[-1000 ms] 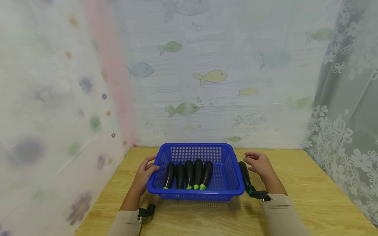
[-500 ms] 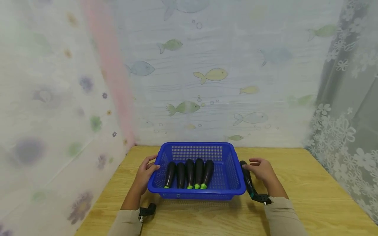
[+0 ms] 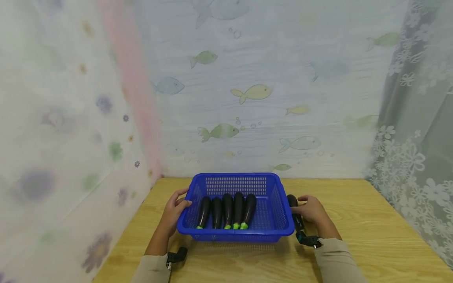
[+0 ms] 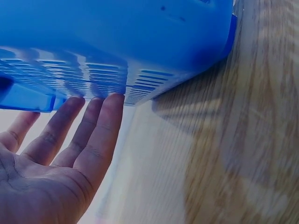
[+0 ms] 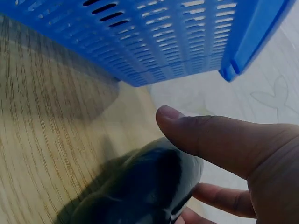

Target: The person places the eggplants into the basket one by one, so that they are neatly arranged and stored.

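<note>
A blue plastic basket (image 3: 230, 232) with slotted walls stands on the table, several dark eggplants (image 3: 227, 210) lying side by side in it. My left hand (image 3: 174, 210) holds the basket's left rim with the thumb on top; in the left wrist view its fingertips touch the slotted outer wall. Outside the right wall lies one more eggplant (image 3: 292, 200), partly hidden by my right hand (image 3: 312, 211). That hand grips it near its rounded end, thumb (image 5: 210, 137) across one side and fingers (image 5: 224, 198) on the other.
The wooden table (image 3: 371, 220) meets a fish-print curtain (image 3: 255, 133) at the back. A flowered cloth (image 3: 70, 157) hangs at the left and a lace curtain (image 3: 410, 157) at the right. Black camera mounts (image 3: 177, 255) sit on both wrists.
The right hand has come down and closed its thumb and fingers about the eggplant beside the basket. The left hand stays at the rim, and the basket keeps its place.
</note>
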The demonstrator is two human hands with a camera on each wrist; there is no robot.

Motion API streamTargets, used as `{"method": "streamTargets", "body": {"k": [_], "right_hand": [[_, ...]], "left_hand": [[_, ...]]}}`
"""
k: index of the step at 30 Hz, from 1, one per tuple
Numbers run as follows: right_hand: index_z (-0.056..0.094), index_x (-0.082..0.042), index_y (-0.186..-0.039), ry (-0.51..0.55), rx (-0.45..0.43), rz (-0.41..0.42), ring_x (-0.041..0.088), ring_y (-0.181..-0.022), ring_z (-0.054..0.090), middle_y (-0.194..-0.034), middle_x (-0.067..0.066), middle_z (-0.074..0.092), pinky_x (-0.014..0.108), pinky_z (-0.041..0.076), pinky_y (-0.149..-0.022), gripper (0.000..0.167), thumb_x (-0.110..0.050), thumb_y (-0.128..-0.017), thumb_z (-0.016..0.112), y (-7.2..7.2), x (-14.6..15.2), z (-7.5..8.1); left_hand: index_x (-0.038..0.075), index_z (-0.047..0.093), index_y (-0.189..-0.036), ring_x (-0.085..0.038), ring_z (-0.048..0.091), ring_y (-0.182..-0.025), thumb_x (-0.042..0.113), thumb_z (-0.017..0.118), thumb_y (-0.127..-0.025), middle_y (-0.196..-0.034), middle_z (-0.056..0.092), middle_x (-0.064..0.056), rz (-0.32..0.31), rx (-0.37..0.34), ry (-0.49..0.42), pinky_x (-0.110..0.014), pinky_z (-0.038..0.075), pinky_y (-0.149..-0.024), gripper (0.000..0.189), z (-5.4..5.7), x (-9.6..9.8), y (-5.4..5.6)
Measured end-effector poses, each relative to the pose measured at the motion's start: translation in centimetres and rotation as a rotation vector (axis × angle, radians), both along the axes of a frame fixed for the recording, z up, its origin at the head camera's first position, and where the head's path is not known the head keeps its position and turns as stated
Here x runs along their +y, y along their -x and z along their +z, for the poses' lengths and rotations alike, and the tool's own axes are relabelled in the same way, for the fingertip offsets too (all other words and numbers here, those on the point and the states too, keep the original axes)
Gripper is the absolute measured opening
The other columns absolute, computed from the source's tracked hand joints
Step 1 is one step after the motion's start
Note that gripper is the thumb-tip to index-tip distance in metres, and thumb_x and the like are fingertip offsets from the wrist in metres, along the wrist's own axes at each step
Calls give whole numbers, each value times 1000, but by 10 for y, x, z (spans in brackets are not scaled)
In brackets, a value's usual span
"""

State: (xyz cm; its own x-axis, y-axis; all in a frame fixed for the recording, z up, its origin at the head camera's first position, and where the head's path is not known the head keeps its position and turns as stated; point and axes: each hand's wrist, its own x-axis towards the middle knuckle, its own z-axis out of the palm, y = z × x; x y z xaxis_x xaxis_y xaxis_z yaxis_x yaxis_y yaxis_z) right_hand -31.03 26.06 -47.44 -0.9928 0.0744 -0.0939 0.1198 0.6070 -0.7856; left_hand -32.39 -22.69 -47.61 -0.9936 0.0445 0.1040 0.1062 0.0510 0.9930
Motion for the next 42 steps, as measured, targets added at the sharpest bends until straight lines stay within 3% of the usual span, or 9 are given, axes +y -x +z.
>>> {"method": "streamTargets", "body": {"k": [12, 17, 23, 32, 38, 42], "right_hand": [[43, 15, -145, 111, -14, -12, 35, -101, 72, -127, 38, 63, 45, 63, -80, 78, -24, -88, 79, -2, 10, 5], [35, 12, -151, 203, -29, -27, 35, -102, 72, -136, 40, 56, 46, 63, -81, 76, -23, -94, 72, -3, 14, 10], [27, 8, -157, 236, -30, -53, 26, -98, 71, -139, 38, 52, 39, 64, -77, 74, -23, -100, 62, -4, 18, 16], [14, -18, -168, 517, 6, -27, 27, -109, 71, -156, 40, 34, 40, 63, -84, 75, -15, -104, 52, -9, 20, 26], [16, -28, -167, 553, 30, -6, 22, -102, 71, -163, 36, 24, 40, 62, -84, 70, -14, -106, 47, -11, 22, 34], [14, -26, -168, 528, 47, 7, 35, -117, 66, -163, 35, 25, 45, 61, -90, 71, -28, -108, 52, -12, 22, 36]], "left_hand": [[17, 50, -149, -35, 70, -111, 14, 64, -99, -137, 62, -28, 5, 1, 4, -44, 63, -84, 52, 0, 0, 2], [17, 51, -149, -33, 70, -110, 15, 64, -99, -136, 63, -27, 11, -5, 1, -44, 63, -84, 52, 0, -1, 1], [18, 49, -150, -34, 69, -113, 16, 64, -99, -138, 62, -27, 12, -13, 8, -46, 63, -86, 52, -2, -1, 0], [18, 50, -149, -33, 70, -111, 15, 64, -99, -137, 63, -26, 6, -1, 16, -45, 63, -85, 52, -2, -2, 0], [18, 50, -149, -33, 70, -110, 15, 64, -99, -137, 63, -27, 7, -3, 16, -44, 63, -84, 52, -1, -1, -1], [18, 50, -149, -33, 70, -110, 15, 64, -99, -137, 63, -27, 8, -4, 14, -44, 63, -84, 52, 0, -1, -1]]}}
